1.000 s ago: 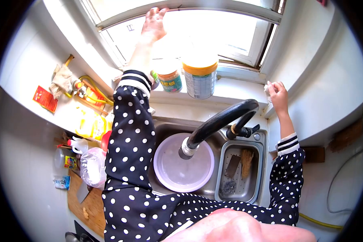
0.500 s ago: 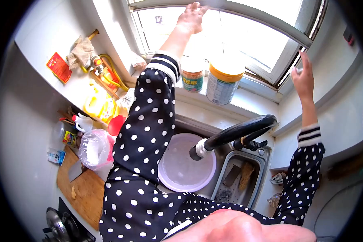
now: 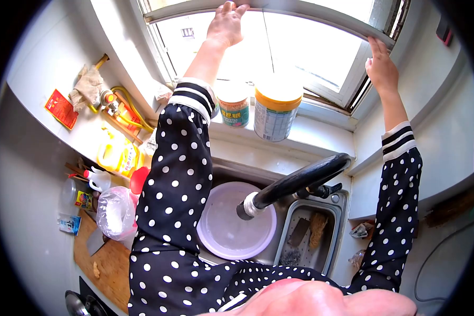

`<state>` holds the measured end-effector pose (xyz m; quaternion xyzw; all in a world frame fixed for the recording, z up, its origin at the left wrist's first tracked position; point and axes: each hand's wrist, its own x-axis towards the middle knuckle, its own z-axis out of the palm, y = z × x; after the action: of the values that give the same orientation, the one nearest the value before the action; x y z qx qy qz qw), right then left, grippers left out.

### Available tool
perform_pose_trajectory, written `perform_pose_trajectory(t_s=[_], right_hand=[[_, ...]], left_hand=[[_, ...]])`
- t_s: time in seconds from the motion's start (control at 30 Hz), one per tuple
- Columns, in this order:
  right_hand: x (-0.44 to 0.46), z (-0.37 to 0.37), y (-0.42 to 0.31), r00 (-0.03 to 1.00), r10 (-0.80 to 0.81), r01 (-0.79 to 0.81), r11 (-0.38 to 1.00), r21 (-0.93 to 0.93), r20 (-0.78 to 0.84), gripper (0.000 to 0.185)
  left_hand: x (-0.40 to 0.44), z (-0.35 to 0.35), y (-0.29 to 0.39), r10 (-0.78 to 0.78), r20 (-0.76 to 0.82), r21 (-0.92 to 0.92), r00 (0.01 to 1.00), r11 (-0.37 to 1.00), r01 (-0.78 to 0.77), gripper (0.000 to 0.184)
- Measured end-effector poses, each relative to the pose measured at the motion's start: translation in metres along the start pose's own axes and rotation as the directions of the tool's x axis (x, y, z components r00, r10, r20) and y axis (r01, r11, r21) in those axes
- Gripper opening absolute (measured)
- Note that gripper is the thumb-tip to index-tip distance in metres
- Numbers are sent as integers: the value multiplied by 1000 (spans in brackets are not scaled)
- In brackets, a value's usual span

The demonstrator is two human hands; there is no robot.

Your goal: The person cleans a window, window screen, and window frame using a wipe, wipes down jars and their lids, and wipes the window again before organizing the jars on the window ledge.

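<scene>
At the top of the view, my left hand [image 3: 225,26] has its fingers curled over the horizontal rail [image 3: 300,11] of the window. On the right, my right hand [image 3: 383,67] reaches up with fingers stretched out, their tips touching the rail near its end. A small white spot shows by its thumb, too small to name. Below my hands, on the sill, stand a jar with a teal label [image 3: 234,111] and a larger tin with a yellow lid [image 3: 275,111]. Beyond the rail the bright window pane [image 3: 310,47] is partly washed out.
A black faucet [image 3: 295,181] arches over a lilac basin [image 3: 209,242] in the sink. A small drainer compartment [image 3: 332,210] holds a sponge and a scourer. At left are a wooden cutting board [image 3: 110,268], a knife [image 3: 96,240], a plastic-bagged container [image 3: 116,210] and yellow bottles [image 3: 122,158].
My right hand has risen from beside the window frame to touch the rail. My left hand's fingers have closed over the rail. The whole view has shifted slightly.
</scene>
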<state>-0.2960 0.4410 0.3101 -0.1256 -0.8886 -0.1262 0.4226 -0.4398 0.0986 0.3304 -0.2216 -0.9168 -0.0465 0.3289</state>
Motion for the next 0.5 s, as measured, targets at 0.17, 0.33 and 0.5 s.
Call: perform_pose_trajectory(t_s=[0.17, 0.33, 0.5], right_hand=[[6, -4, -4, 994, 0, 6, 998, -61, 108, 54], [-14, 7, -15, 966, -15, 30, 998, -54, 260, 62], [-25, 13, -12, 961, -48, 49, 999, 2, 272, 59]], left_hand=[[0, 28, -6, 34, -163, 4, 986, 999, -34, 73], [-20, 50, -4, 13, -85, -8, 996, 1000, -13, 68], [-35, 46, 3, -41, -10, -39, 999, 998, 40, 65]])
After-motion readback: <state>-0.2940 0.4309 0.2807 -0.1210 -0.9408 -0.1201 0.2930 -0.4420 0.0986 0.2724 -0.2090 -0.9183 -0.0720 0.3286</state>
